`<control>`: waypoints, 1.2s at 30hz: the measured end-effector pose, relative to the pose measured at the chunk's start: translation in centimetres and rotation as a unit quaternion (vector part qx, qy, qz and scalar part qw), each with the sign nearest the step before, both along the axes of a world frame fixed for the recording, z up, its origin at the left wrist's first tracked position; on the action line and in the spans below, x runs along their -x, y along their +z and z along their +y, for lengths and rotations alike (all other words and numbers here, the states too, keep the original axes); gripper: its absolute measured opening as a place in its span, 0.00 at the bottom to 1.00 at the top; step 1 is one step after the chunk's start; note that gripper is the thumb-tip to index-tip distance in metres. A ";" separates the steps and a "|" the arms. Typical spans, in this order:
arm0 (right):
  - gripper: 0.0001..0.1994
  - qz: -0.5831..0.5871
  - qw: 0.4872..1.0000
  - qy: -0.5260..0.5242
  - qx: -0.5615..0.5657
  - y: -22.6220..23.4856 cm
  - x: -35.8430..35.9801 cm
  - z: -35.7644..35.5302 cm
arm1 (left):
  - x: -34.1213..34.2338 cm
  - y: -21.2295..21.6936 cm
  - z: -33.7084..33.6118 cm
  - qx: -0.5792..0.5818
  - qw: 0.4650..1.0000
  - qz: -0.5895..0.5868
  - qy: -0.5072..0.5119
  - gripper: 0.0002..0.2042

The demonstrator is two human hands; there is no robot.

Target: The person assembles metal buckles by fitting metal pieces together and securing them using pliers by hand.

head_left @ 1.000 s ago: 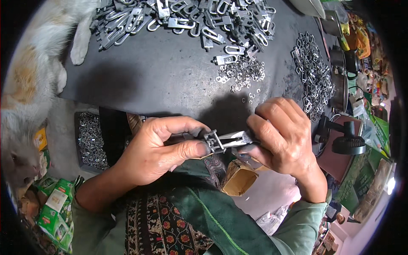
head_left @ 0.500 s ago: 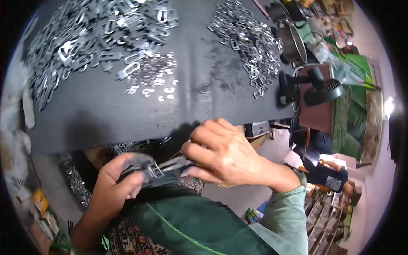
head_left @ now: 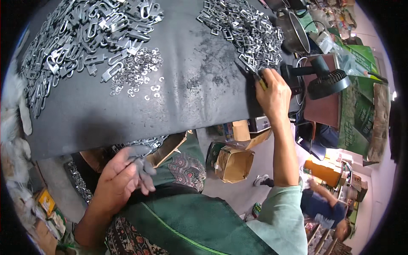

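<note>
My right hand point(head_left: 276, 93) is closed around a slim tool with a yellow handle, apparently pliers point(head_left: 254, 73). Its dark tips point into the near edge of a heap of small rectangular metal loops point(head_left: 244, 27) at the table's right. My left hand point(head_left: 119, 180) hovers in front of the table edge, its greyed fingers bent and smeared by motion. Whether a metal part lies between them is unclear. Just past it, partly under the table, a carton point(head_left: 172, 149) contains metal pieces. Long slotted metal pieces point(head_left: 91, 32) form a big heap at far left, beside small C-shaped clips point(head_left: 140, 68).
A small black fan point(head_left: 327, 85) stands at the right table edge near a metal bowl point(head_left: 295, 32). Below are an open cardboard box point(head_left: 238, 165) and a tray of metal parts point(head_left: 78, 180). White furry animals point(head_left: 15, 114) lie at far left. Another person point(head_left: 321, 204) is at right.
My right hand has moved from beside my left, up and right to the loop heap, with the tool. The metal piece held between both hands no longer shows clearly; my left hand stays low.
</note>
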State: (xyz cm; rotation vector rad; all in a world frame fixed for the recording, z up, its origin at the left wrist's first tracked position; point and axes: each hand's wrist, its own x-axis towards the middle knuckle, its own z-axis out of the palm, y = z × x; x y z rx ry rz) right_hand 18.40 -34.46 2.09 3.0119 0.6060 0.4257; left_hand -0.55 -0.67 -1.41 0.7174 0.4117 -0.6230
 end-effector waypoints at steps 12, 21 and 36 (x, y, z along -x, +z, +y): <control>0.07 0.513 0.730 0.109 -0.438 1.1 7.1 13.6 | -3.0 2.6 -0.4 -0.028 0.996 -0.083 0.005 0.13; 0.06 0.441 0.784 0.168 -0.402 1.2 8.7 16.7 | -1.8 2.4 1.2 -0.096 0.985 -0.140 0.028 0.12; 0.07 0.538 0.732 0.067 -0.412 1.7 10.4 16.4 | -0.6 1.0 -0.7 -0.524 0.731 -0.431 0.077 0.09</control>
